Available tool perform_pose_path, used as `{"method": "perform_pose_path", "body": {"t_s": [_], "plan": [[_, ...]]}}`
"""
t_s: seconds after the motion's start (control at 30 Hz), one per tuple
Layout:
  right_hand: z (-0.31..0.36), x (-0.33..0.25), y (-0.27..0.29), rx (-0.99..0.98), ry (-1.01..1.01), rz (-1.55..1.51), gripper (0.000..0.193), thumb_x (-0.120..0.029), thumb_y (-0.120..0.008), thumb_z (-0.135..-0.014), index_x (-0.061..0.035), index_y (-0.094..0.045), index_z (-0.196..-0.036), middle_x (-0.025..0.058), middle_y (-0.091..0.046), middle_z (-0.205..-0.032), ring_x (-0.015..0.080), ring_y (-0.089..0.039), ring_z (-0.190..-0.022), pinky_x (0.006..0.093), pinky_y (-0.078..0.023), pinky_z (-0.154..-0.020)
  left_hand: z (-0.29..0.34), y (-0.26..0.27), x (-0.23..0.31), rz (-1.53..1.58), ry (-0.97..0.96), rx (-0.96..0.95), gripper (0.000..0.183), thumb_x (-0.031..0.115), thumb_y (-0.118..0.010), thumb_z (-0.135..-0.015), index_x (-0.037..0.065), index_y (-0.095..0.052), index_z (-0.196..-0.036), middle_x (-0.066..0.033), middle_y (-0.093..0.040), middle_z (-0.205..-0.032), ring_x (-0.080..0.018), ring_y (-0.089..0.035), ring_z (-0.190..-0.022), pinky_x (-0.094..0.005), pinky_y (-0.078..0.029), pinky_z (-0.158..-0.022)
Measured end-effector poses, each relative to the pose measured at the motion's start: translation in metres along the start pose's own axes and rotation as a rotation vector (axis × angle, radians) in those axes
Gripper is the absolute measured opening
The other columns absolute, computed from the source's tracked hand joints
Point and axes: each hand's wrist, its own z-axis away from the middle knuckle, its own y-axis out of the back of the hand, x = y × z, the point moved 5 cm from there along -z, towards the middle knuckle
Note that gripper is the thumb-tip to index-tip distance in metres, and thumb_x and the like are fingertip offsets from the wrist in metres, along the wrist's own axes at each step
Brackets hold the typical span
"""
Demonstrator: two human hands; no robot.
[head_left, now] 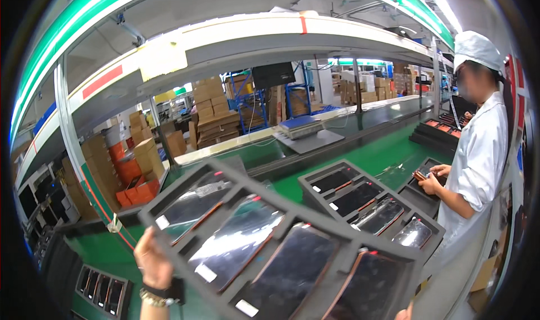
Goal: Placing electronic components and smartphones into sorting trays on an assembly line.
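Note:
A dark grey foam tray hangs tilted in front of me, held by its ends. In its slots lie several glossy black smartphone-like slabs with orange edges, white labels and small red tabs. My left hand, with a dark band and a beaded bracelet at the wrist, is closed on the tray's left end. At the lower right edge only the fingertips of my right hand show, against the tray's rim; the rest is out of the picture. Just beyond, a similar tray with several slabs rests on the green bench.
At right a co-worker in white coat and cap handles a small orange-edged item. A smaller-looking loaded tray lies lower left on the green surface. A blue-topped scale stands behind. A metal post rises at left.

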Motion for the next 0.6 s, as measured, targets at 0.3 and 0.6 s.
{"method": "perform_pose_path", "body": {"t_s": [0.3,0.6], "plan": [[-0.024,-0.078,0.038,0.606,0.434,0.325,0.074,-0.042,-0.057,-0.101,-0.0001,-0.029,-0.156,0.0176,-0.044,-0.152,0.0306,-0.045,-0.137,0.0370,-0.036,-0.113,-0.055,-0.256,-0.243,0.002,0.324,-0.550,0.035,0.005,-0.075,-0.085,0.008,-0.055,-0.114,-0.0039,-0.064,-0.101,-0.0164,-0.062,-0.097,-0.0328,-0.051,-0.082],[-0.078,-0.048,0.110,0.432,0.291,0.482,0.068,-0.046,-0.046,-0.107,0.0077,-0.040,-0.148,0.0204,-0.042,-0.154,0.0281,-0.043,-0.138,0.0337,-0.034,-0.112,-0.059,-0.245,-0.376,-0.146,0.457,-0.455,0.062,0.002,-0.076,-0.083,-0.002,-0.045,-0.137,-0.0107,-0.065,-0.113,-0.0212,-0.065,-0.101,-0.0370,-0.055,-0.087]]}}
